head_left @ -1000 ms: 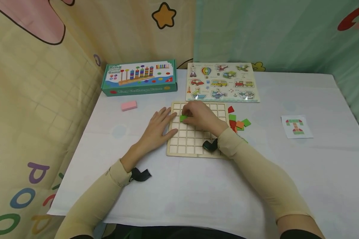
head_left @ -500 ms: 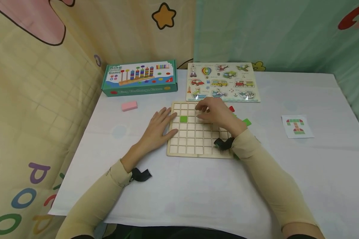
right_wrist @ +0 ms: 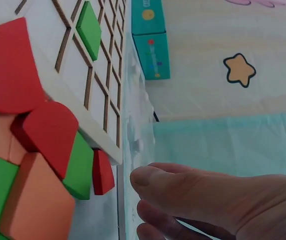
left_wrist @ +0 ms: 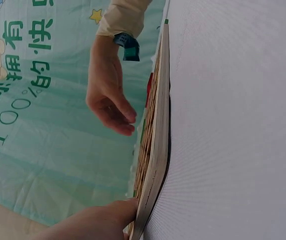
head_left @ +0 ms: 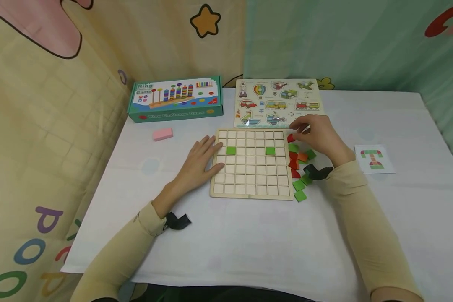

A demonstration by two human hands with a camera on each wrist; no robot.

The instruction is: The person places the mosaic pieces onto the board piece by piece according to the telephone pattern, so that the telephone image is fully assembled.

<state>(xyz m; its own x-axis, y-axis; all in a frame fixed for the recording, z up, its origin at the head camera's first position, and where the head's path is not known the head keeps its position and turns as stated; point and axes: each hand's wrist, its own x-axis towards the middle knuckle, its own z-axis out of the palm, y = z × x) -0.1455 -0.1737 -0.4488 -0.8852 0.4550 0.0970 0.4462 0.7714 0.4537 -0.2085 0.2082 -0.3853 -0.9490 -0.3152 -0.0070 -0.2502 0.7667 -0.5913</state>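
A wooden grid board (head_left: 251,196) lies flat on the white table. One green square tile (head_left: 231,150) sits in a cell on its left side, and another green tile (head_left: 270,151) in the same row on its right. My left hand (head_left: 196,161) rests at the board's left edge with fingers spread, the thumb (left_wrist: 122,210) touching that edge. Beyond the far right corner, my right hand (head_left: 318,136) hovers with fingers loosely bent beside a small red rounded piece (head_left: 291,138). Nothing shows between those fingers (right_wrist: 145,176) in the right wrist view.
Red, orange and green pieces (head_left: 298,185) lie heaped along the board's right side. A pattern card (head_left: 375,159) is farther right. Behind stand a green ring game box (head_left: 175,112) and a vehicle picture puzzle (head_left: 279,102). A pink block (head_left: 162,134) lies left of the board.
My right hand has moved right, from over the board to the loose pieces. A second green tile now shows in the grid. My left hand has stayed in place.
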